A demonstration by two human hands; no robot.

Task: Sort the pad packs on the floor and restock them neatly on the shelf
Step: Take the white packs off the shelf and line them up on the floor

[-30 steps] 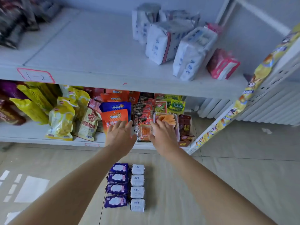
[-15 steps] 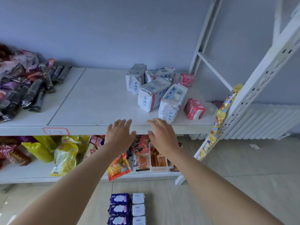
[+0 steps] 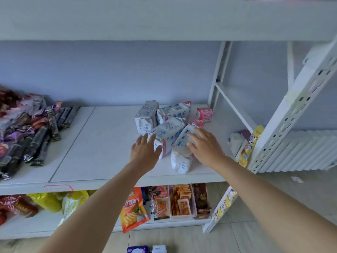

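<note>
On the white shelf white packs lie in a loose, untidy heap, the left hand and right hand rest open on them gripping nothing, and floor packs wait below, so sorting looks barely begun.

Two forearms in view, both bare from the lower frame edge to the wrist; no sleeve shows. Left hand and right hand: uncovered, with no glove, ring, watch or strap visible. Nails short and unpainted where visible.
</note>
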